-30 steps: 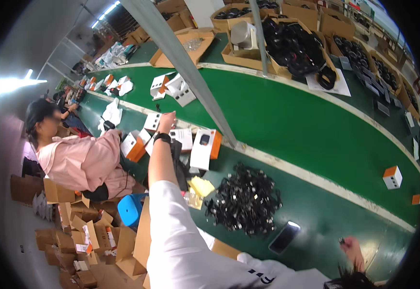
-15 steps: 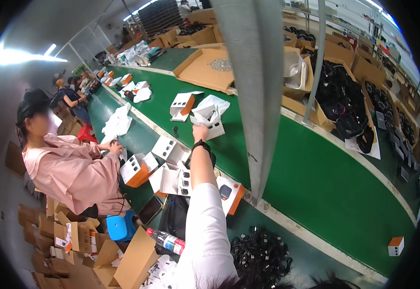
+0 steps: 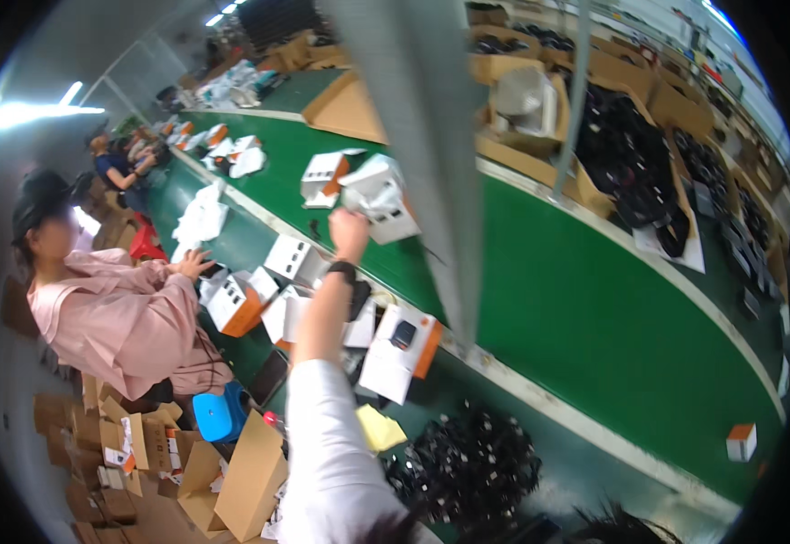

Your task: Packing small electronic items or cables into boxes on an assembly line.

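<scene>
My left hand (image 3: 350,236) reaches far out over the green belt, fingers curled at the lower left edge of an open white box (image 3: 393,225). Crumpled white plastic wrap (image 3: 372,189) sticks out of its top. Motion blur hides the exact fingertip contact. Beside it on the belt stands another open white and orange box (image 3: 322,179). Under my forearm, several white boxes lie along the belt's near edge. Among them is a white and orange box (image 3: 399,349) with a dark device pictured on it. My right hand is out of view.
A grey metal post (image 3: 431,172) rises just right of my hand. A person in a pink top (image 3: 118,317) works at left. A heap of black cables (image 3: 468,462) and a yellow sheet (image 3: 380,428) lie nearby. Cartons of black items (image 3: 631,163) line the far side.
The view has shifted, moving the scene left and up. My hand remains at the open box. A yellow sheet now shows beside my arm, which covers most of the bottle.
</scene>
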The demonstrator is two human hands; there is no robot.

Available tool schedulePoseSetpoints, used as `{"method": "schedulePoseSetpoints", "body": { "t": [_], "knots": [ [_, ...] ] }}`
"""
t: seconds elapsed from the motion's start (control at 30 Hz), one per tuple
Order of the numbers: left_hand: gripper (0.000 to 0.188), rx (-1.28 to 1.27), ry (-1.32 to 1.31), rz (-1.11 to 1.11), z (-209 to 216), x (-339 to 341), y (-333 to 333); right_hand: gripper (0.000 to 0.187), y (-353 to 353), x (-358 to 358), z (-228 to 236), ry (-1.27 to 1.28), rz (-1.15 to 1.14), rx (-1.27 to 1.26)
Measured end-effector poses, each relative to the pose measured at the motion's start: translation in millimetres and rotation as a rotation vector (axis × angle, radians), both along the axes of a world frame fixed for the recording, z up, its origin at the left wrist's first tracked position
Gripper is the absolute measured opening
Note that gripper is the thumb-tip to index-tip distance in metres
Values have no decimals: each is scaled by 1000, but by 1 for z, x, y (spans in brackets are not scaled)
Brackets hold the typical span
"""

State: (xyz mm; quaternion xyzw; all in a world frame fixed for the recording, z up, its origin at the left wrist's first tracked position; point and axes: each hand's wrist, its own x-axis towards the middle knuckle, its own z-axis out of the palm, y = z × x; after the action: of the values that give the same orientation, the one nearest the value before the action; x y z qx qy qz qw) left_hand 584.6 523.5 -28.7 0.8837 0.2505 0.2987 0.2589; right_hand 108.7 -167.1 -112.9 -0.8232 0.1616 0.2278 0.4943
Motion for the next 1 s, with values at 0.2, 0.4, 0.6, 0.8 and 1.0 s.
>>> {"method": "schedulePoseSetpoints", "body": {
  "t": [0.2, 0.4, 0.6, 0.8, 1.0],
  "knots": [
    [27, -507, -92, -214, 160, -136, -40, 17, -11, -146, 86, 109, -94, -7],
    [28, -468, -79, -221, 206, -329, -95, 16, 71, -94, 181, 7, 269, 130],
    [34, -257, 338, -407, 140, -499, -251, 15, 113, -105, 242, 71, 184, 961],
    [28, -276, 285, -781, 73, -560, -441, 29, 86, -167, 200, -417, -14, 449],
    [28, -300, 372, -940, 44, -592, -534, 25, 26, -225, 154, -598, -309, 147]
  ]
}}
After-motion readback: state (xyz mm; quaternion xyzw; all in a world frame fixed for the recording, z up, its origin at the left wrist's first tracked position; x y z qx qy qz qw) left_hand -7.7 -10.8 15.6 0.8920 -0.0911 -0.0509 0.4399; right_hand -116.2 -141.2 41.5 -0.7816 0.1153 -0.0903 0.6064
